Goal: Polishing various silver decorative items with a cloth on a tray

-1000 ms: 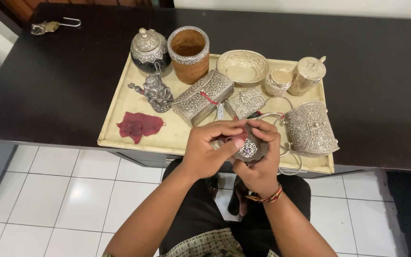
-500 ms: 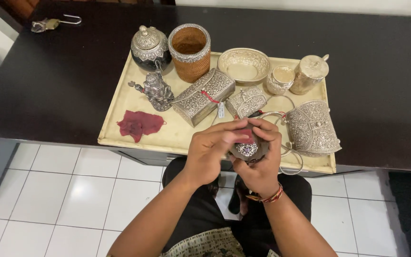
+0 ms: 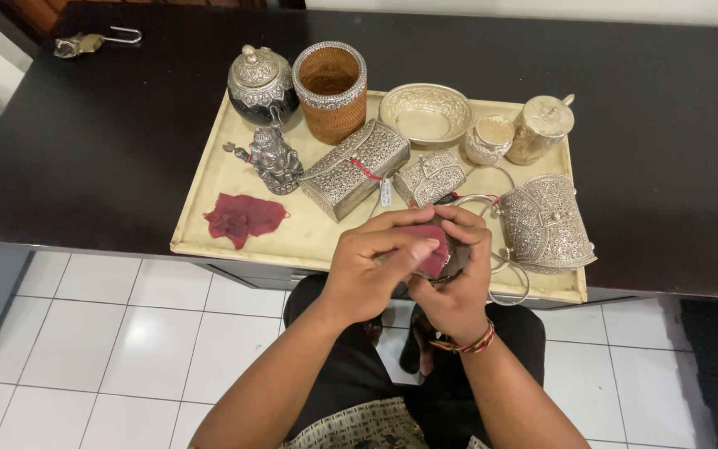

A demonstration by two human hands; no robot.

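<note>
My right hand (image 3: 459, 278) cups a small ornate silver piece (image 3: 457, 264) over the front edge of the cream tray (image 3: 209, 224); most of the piece is hidden by my fingers. My left hand (image 3: 371, 270) presses a dark red cloth (image 3: 430, 249) against it, fingers curled over the top. Both hands touch each other just above my lap. A second dark red cloth (image 3: 243, 218) lies flat on the tray's left side.
On the tray stand a lidded silver pot (image 3: 261, 83), a woven cup (image 3: 331, 91), a silver figurine (image 3: 272, 160), a silver box (image 3: 355, 169), a small silver purse (image 3: 430, 177), a bowl (image 3: 425, 113), two small jars and a large silver purse (image 3: 546, 220). A padlock (image 3: 81, 41) lies on the dark table.
The red cloth in my left hand has slid over the silver piece, which now shows less. Both hands stay in the same place at the tray's front edge.
</note>
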